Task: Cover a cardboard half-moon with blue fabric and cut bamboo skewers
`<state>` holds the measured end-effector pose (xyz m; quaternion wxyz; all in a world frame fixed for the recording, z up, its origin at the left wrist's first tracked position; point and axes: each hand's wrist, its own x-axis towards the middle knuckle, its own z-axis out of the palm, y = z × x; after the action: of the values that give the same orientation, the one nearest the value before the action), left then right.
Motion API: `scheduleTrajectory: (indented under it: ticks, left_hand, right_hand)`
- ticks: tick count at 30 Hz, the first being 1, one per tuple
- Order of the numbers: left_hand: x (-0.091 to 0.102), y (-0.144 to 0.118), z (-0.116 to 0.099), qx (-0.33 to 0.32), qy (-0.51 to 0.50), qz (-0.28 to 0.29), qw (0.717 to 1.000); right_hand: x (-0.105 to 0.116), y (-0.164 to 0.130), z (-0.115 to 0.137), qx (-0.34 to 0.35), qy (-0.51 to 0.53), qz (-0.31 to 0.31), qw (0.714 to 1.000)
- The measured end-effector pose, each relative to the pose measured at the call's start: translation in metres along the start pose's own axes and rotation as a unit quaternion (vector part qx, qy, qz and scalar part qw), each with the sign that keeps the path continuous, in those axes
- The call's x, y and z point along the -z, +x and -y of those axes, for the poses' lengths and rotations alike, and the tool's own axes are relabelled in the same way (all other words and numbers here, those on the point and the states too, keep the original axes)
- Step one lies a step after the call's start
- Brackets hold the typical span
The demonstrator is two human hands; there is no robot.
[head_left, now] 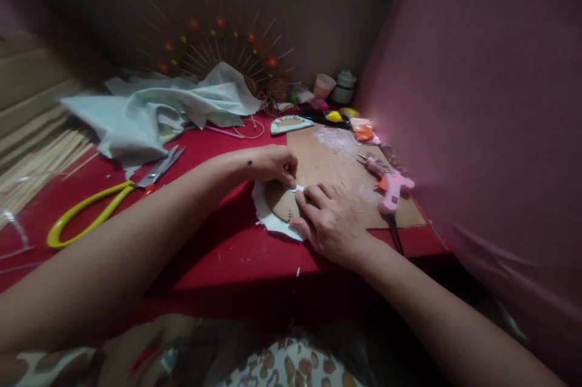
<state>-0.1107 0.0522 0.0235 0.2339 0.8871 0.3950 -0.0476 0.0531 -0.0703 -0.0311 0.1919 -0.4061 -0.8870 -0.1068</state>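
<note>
A rounded cardboard piece lies on a larger, ragged-edged piece of white fabric near the front of the table. My left hand is closed at its far edge, thumb and fingertips pinching a folded bit of the fabric over the cardboard. From the right, my right hand grips the same piece, its bent fingers pressing on top and its thumb by the near edge. The right side of the cardboard is hidden under that hand.
Yellow-handled scissors lie open at left beside crumpled pale fabric and thin sticks. A pink glue gun rests on a cardboard sheet. Behind are a fabric-edged half-round piece, a cup and a stick-and-flower decoration.
</note>
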Motion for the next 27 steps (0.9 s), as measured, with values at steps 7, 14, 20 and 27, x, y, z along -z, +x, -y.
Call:
scheduleTrajectory:
  ticks: [7,14,20,27]
  left_hand:
    - [0.005,0.002,-0.004,0.016,0.003,0.021,1.000]
    - [0.008,-0.002,-0.011,-0.002,0.013,0.073,0.997]
    - [0.013,-0.007,-0.010,-0.043,0.051,0.104,0.992]
    - [0.008,-0.014,-0.005,-0.094,0.040,0.055,0.993]
  right_hand:
    - [0.000,0.000,0.002,-0.012,0.028,-0.011,0.999]
    - [-0.001,-0.001,0.004,-0.020,0.020,-0.029,0.999]
    - [0.000,-0.003,0.005,-0.024,0.025,-0.049,0.998]
    - [0.002,-0.003,0.006,-0.027,0.039,-0.065,0.997]
